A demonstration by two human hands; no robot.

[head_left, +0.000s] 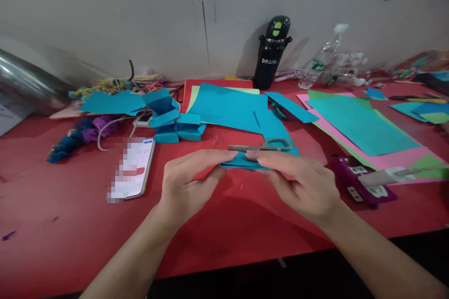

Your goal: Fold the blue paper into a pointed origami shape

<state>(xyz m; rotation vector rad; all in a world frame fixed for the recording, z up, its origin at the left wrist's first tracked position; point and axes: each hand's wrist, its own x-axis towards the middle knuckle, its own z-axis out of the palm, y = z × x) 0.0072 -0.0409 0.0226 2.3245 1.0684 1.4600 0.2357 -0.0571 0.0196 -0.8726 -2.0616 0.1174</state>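
A small folded piece of blue paper [242, 162] is held above the red tabletop between both hands. My left hand [191, 184] pinches its left end, thumb and fingers closed on it. At the other end, my right hand [300, 182] grips the paper in the same way. Just beyond the fingertips lies a pair of scissors [275, 145], its blades pointing left over blue sheets. Several folded blue paper boxes [166, 121] are grouped to the left, behind the hands. The paper's underside is partly hidden by my fingers.
A phone [138, 168] lies left of my left hand. Larger blue sheets [228, 107] spread behind, near a black bottle [271, 53]. On the right are pink and green papers under a blue sheet [365, 121], and a purple power strip [345, 175]. A clear bottle [321, 63] leans against the wall.
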